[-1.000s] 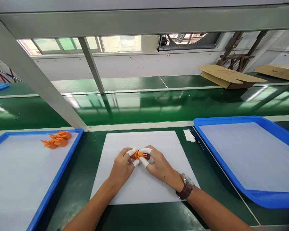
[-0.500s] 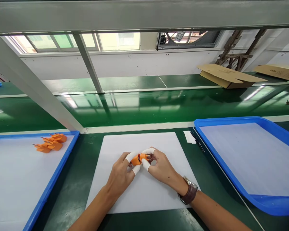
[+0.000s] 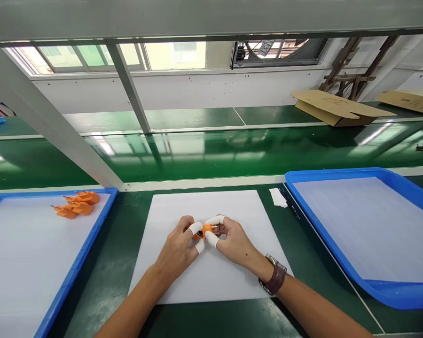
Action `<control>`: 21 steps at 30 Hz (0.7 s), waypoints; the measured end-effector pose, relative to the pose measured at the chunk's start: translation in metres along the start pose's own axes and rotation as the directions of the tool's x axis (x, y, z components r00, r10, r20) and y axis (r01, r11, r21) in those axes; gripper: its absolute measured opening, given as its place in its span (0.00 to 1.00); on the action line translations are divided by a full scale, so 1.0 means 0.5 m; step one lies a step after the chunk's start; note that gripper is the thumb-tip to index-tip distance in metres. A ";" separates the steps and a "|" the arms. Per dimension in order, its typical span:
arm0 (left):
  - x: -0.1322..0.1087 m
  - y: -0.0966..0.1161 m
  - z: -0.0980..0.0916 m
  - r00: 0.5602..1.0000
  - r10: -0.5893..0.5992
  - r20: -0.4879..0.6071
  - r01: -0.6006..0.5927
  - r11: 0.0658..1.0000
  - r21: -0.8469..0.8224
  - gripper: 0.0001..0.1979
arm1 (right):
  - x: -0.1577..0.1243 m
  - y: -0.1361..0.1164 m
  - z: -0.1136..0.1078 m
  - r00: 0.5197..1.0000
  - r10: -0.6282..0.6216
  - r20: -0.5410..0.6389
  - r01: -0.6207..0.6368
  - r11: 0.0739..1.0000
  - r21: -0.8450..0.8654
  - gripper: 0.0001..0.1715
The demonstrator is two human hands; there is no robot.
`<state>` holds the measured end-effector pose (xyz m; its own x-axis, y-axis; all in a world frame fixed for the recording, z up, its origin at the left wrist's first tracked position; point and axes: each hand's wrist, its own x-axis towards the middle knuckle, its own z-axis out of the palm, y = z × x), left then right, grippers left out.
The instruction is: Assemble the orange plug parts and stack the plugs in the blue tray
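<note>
Over the white paper sheet, both hands meet at a small orange plug with metal pins pointing right. My right hand pinches its pin end between thumb and forefinger, which wear white finger cots. White cots also cover the thumb and forefinger of my left hand, closed around the plug's left part. A dark gap shows in the plug's middle; much of its left part is hidden by fingers. Several similar orange plugs lie grouped in the left blue tray.
At the right stands another blue tray lined with white paper. Beside it lie a white scrap and a dark pen-like item. A metal post slants down at the left. Cardboard rests on the far ledge.
My left fingers have shifted over the plug's left part, covering more of it. My right hand keeps its pinch at the pin end. The view has tilted slightly.
</note>
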<state>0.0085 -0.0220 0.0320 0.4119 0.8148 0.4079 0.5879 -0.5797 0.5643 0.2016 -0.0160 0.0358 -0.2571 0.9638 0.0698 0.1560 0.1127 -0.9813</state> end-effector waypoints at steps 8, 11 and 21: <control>-0.009 -0.014 0.009 0.998 0.057 -0.008 -0.057 0.998 0.002 0.24 | -0.004 -0.017 -0.007 0.969 -0.246 0.036 0.249 0.954 -0.170 0.11; -0.003 -0.011 0.005 0.995 0.101 0.024 -0.101 0.995 -0.024 0.25 | -0.002 -0.011 -0.011 0.946 -0.316 0.069 0.324 0.930 -0.174 0.15; -0.014 -0.023 0.014 1.000 -0.021 0.012 0.022 0.995 -0.098 0.26 | -0.003 -0.005 -0.010 0.931 -0.336 0.143 0.362 0.902 -0.236 0.15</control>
<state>0.0036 -0.0209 0.0178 0.4078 0.8267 0.3877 0.5255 -0.5597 0.6408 0.2065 -0.0166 0.0391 -0.4280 0.8250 0.3690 0.2726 0.5071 -0.8176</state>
